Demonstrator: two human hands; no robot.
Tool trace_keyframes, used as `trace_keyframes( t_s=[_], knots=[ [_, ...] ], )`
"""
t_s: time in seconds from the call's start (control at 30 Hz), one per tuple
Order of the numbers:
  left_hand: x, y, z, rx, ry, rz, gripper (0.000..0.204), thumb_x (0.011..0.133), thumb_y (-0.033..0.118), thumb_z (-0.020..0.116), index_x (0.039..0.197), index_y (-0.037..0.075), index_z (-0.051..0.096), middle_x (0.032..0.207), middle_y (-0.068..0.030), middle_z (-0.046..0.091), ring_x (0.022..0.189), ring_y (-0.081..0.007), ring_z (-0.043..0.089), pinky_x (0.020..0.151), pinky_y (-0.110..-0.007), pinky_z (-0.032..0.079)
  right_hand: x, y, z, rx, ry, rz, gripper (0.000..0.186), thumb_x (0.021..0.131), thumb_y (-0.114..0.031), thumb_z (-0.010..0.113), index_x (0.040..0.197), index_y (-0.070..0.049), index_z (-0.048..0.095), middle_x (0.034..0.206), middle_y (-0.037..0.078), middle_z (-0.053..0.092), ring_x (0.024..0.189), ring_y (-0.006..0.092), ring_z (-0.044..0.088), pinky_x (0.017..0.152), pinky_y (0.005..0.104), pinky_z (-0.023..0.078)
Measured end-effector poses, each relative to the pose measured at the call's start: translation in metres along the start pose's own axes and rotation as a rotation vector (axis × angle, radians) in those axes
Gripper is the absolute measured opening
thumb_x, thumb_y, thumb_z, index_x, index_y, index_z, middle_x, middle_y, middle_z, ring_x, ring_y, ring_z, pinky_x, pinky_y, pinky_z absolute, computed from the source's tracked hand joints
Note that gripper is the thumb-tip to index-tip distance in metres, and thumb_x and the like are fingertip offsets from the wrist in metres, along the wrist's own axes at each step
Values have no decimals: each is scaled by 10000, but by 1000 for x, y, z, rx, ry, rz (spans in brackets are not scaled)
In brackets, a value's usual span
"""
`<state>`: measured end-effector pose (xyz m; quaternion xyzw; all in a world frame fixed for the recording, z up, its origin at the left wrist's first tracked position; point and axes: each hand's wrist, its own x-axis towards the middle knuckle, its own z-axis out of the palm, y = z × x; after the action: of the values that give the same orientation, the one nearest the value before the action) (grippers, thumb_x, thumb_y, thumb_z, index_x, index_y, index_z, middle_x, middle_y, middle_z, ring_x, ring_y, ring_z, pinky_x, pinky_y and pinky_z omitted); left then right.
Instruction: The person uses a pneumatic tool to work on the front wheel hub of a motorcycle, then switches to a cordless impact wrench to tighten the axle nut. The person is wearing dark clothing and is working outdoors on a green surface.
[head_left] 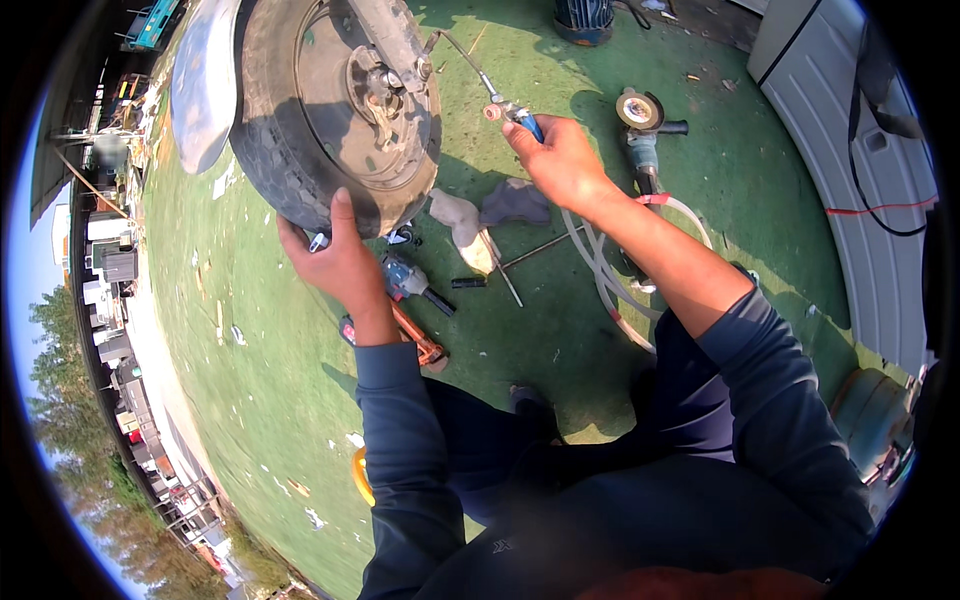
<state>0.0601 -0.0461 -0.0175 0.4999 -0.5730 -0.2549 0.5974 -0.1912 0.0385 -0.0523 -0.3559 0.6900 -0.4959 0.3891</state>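
Observation:
In front of me at the upper left stands a wheel (262, 140) with a worn black tyre and a dusty hub. My left hand (335, 262) grips its lower edge, the thumb up against the tyre. A small white piece (318, 242) shows by those fingers; I cannot tell what it is. My right hand (570, 165) is closed around a blue-handled tool (534, 128) with a thin, bent metal tube and a copper-coloured fitting. The tube's end comes close to the metal arm (395, 45) beside the hub.
A curved shiny metal guard (205, 85) sits left of the tyre. On the green floor lie an angle grinder (643, 150), pale hoses (610, 270), a cordless power tool (402, 275), an orange tool (420, 338), a metal T-bar (505, 272) and gloves (515, 202). A grey panel (850, 150) stands right.

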Motion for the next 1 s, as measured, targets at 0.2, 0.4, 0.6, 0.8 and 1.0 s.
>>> trace_keyframes(
  t_s=[0.2, 0.4, 0.6, 0.8, 1.0],
  knots=[
    [0, 0, 0, -29, -14, -4, 864, 895, 164, 887, 1522, -185, 406, 1532, -290, 525, 1370, -317, 557, 1177, -414, 426, 3, 3, 0, -11, -15, 13, 467, 1072, -420, 621, 916, 19, 650, 692, 17, 559, 652, 115, 495, 605, 381, 442],
    [-1, 0, 0, -37, -16, 2, 854, 894, 162, 890, 1519, -175, 417, 1525, -288, 532, 1363, -314, 562, 1171, -413, 432, 4, 4, 0, -27, -12, -4, 426, 1055, -393, 649, 932, 14, 628, 712, 28, 571, 662, 125, 513, 611, 378, 453],
    [-1, 1, 0, -16, -5, 21, 837, 884, 154, 901, 1505, -167, 439, 1501, -275, 556, 1334, -303, 579, 1147, -403, 452, 4, 3, 1, -68, 35, -8, 437, 1005, -398, 729, 964, 21, 611, 766, 58, 606, 698, 144, 562, 645, 387, 491],
    [0, -2, -1, -29, -10, 35, 795, 888, 134, 891, 1482, -165, 456, 1478, -261, 572, 1320, -296, 584, 1148, -397, 445, 1, -3, -1, -77, 28, -17, 444, 995, -400, 745, 953, 22, 613, 768, 79, 618, 704, 160, 572, 660, 397, 497],
    [-1, 1, 1, -28, -10, 41, 786, 888, 122, 887, 1482, -161, 458, 1462, -251, 584, 1314, -289, 585, 1155, -393, 434, 3, 2, 0, -69, 30, -30, 440, 1001, -400, 742, 955, 21, 620, 761, 78, 615, 701, 162, 569, 662, 401, 495]
  ],
)
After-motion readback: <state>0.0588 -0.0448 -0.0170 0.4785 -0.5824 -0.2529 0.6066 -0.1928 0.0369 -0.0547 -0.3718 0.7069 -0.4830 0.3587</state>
